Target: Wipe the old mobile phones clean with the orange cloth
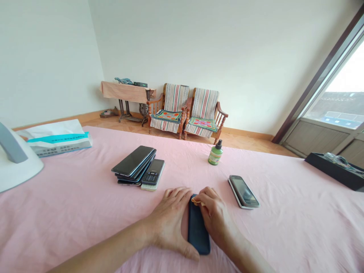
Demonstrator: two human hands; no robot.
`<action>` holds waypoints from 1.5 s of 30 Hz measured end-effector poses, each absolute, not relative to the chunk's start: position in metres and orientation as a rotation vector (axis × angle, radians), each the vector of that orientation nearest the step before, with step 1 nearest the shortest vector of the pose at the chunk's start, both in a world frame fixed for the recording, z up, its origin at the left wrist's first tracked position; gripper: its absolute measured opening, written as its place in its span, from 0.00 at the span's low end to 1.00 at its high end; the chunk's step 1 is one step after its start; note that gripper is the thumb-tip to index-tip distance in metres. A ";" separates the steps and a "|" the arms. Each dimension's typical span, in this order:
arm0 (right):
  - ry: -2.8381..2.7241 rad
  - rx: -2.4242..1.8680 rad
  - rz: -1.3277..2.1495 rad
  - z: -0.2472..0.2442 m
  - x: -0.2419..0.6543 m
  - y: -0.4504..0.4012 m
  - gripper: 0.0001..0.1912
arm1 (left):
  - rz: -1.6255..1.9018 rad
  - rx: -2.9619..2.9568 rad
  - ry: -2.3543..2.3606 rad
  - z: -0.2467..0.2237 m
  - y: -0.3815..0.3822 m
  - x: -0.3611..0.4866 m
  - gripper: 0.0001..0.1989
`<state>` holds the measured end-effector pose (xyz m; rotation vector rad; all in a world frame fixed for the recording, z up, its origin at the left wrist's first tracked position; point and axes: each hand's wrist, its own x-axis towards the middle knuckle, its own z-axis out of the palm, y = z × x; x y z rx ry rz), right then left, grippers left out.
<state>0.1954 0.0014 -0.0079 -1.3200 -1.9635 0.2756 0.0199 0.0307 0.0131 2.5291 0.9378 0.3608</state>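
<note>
A dark blue phone or phone case (198, 231) lies lengthwise on the pink cloth, near the front. My left hand (170, 220) rests along its left side, fingers spread, the thumb by its lower left edge. My right hand (214, 214) is closed on a small yellowish cloth (196, 201) pressed on the top end of the dark blue item. Beyond my left hand stands a stack of phones (133, 161), with a keypad phone (153, 171) beside it on a light one. To the right, a grey phone (245, 190) lies on a white one.
A green spray bottle (215, 154) stands upright farther back. At the left are a tissue pack (61, 140) and a white appliance (17, 163). A black box (337, 170) with clear items sits at the right edge. Two chairs (203, 110) stand beyond the pink-covered surface (93, 204).
</note>
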 end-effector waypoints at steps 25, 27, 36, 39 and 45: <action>-1.846 -1.344 0.314 -0.011 0.206 0.000 0.15 | 0.337 2.525 0.958 0.017 0.030 0.021 0.54; -1.862 -1.341 0.300 -0.012 0.205 0.001 0.16 | 0.330 2.526 0.965 0.018 0.029 0.021 0.55; -1.889 -1.291 0.279 -0.011 0.202 0.003 0.16 | 0.346 2.518 0.958 0.017 0.031 0.021 0.55; -1.935 -1.255 0.360 -0.010 0.204 0.003 0.18 | 0.339 2.514 0.946 0.018 0.031 0.021 0.53; -1.912 -1.286 0.314 -0.009 0.205 0.006 0.16 | 0.346 2.517 0.963 0.018 0.030 0.022 0.55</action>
